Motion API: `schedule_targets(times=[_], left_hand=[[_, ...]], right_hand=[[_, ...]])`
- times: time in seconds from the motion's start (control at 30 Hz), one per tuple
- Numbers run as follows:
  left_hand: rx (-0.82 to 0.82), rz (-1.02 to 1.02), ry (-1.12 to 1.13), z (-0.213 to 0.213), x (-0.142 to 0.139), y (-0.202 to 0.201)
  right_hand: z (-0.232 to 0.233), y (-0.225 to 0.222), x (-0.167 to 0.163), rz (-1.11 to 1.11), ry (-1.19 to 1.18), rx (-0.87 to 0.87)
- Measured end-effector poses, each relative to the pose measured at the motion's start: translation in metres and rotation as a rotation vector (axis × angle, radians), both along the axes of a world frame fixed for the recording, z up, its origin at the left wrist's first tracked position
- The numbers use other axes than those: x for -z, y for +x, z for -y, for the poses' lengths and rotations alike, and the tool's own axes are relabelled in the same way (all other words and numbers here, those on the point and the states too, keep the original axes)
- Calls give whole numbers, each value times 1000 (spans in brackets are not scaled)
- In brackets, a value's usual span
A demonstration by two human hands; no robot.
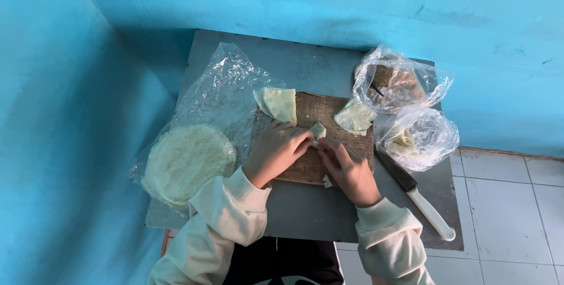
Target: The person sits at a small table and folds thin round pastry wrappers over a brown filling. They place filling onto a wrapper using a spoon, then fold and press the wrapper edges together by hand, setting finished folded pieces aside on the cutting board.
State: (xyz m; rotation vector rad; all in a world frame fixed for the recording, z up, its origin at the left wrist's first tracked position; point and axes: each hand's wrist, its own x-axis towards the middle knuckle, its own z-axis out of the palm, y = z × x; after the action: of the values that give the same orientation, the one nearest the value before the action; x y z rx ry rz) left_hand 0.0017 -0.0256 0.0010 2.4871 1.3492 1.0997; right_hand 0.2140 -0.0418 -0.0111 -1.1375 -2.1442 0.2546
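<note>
A: Here, both hands meet at the middle of the wooden board [311, 138]. The left hand [275, 151] and the right hand [348, 167] each pinch a small folded wrapper [318, 130] between thumb and fingertips, so both are closed on it.

B: What lies about them?

A: Beyond the left hand, a folded sheet [278, 103]; beyond the right hand, another loose sheet [354, 116]. Left of the left hand, a round stack of wrappers [185, 160] sits on a clear plastic bag [220, 91]. Right of the right hand, a knife [415, 194] with a white handle, and two clear bags [411, 109] of contents too blurred to tell.

B: What could go wrong?

A: Judging from the tight pinch, the thin wrapper may tear or unfold if pressed unevenly. The knife lies near the right wrist, its handle close to the table [317, 208] edge; a sleeve [388, 235] could likely catch it. The loose sheets, left uncovered, may dry out.
</note>
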Motion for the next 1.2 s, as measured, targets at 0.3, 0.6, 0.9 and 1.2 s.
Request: schedule_targets(times=[0.3,0.6,0.9,1.2], left_hand=[[37,-80,65,1,1,-1],[20,-167,106,3,1,-5],[69,-154,92,-4,18,-6],[82,-152,127,-5,27,-6]], right_hand=[[-11,-1,-1,-128,19,-58],[-16,-3,-6,-99,63,-72],[-4,-2,-19,-48,5,-35],[-13,4,-13,-114,-15,-110]])
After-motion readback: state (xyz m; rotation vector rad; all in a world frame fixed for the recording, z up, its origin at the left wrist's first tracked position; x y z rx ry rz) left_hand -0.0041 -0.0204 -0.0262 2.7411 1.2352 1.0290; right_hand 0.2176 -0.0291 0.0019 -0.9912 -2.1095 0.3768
